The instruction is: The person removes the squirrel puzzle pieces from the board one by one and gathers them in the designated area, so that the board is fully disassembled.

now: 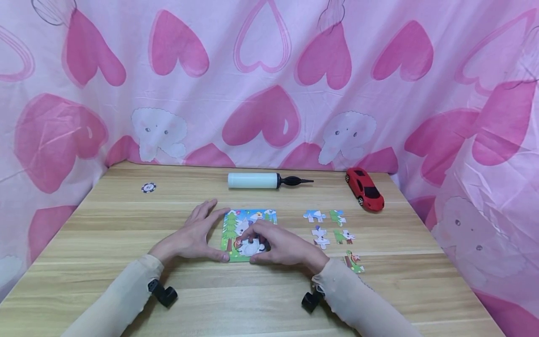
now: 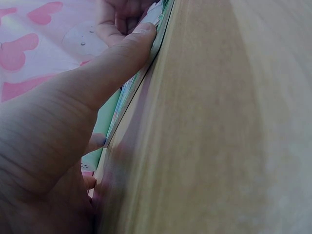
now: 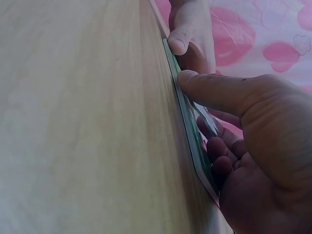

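A small jigsaw puzzle board [image 1: 229,234] with a cartoon forest picture lies flat on the table, partly covered by my right hand. My left hand [image 1: 191,236] spreads its thumb and index finger along the board's left edge; the thumb touches the near left corner. Over the board's right half, my right hand [image 1: 280,243] has its fingers bent around a white puzzle piece [image 1: 251,247]. In the right wrist view this puzzle piece [image 3: 208,121] stands tilted at the fingertips, while the thumb [image 3: 195,84] rests at the board's near edge.
Several loose puzzle pieces [image 1: 320,238] lie right of the board. Behind it is a pale blue hand pump [image 1: 253,180] with a black nozzle. A red toy car [image 1: 364,189] stands at the back right, a poker chip [image 1: 149,187] at the back left. A pink heart-patterned curtain [image 1: 261,117] surrounds the table.
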The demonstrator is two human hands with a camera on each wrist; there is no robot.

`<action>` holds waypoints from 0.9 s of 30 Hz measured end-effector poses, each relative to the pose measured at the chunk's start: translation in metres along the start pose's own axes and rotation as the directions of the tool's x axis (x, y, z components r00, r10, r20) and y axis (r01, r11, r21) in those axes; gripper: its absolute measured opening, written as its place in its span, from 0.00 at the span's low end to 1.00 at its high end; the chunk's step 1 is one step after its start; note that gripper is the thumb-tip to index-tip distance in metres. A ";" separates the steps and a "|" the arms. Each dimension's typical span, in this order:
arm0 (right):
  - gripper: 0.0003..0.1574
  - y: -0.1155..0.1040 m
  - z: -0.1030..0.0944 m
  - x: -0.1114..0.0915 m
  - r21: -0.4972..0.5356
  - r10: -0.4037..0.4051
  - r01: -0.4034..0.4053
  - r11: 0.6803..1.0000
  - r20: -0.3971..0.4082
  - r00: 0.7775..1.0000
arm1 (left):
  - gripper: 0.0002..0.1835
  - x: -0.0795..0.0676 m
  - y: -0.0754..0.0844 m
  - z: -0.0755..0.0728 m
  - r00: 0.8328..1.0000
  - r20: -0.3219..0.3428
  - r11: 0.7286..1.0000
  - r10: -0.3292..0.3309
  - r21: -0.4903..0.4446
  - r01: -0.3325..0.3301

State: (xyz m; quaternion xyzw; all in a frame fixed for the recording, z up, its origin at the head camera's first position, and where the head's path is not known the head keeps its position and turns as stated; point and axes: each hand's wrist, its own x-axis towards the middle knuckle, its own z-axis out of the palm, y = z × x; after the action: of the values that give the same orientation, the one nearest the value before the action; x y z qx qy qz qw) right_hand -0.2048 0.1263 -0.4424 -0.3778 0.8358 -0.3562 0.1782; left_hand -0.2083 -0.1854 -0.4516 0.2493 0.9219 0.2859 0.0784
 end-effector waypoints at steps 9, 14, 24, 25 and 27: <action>0.30 0.001 0.002 -0.002 0.006 0.021 -0.021 1.000 -0.037 0.999 | 0.72 0.000 -0.001 0.000 1.000 0.004 1.000 -0.008 -0.003 0.008; 0.30 0.002 0.002 -0.001 0.000 0.027 -0.027 1.000 -0.044 0.999 | 0.72 0.000 -0.001 0.000 1.000 0.008 1.000 -0.010 -0.002 0.011; 0.32 0.001 -0.002 -0.001 0.030 0.041 -0.040 0.999 -0.026 0.999 | 0.72 0.001 0.000 0.000 1.000 0.011 1.000 -0.019 0.005 0.019; 0.33 0.001 -0.002 -0.001 0.028 0.041 -0.040 0.999 -0.027 0.999 | 0.72 0.001 -0.001 0.001 1.000 0.011 1.000 -0.020 0.006 0.020; 0.33 0.001 -0.002 -0.001 0.020 0.038 -0.037 0.999 -0.029 0.999 | 0.72 0.001 -0.001 0.001 1.000 0.011 1.000 -0.022 0.008 0.022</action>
State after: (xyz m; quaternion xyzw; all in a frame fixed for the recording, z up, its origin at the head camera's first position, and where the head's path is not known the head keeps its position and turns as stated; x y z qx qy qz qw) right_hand -0.2059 0.1282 -0.4421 -0.3551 0.8418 -0.3663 0.1764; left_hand -0.2089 -0.1850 -0.4528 0.2409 0.9253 0.2802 0.0856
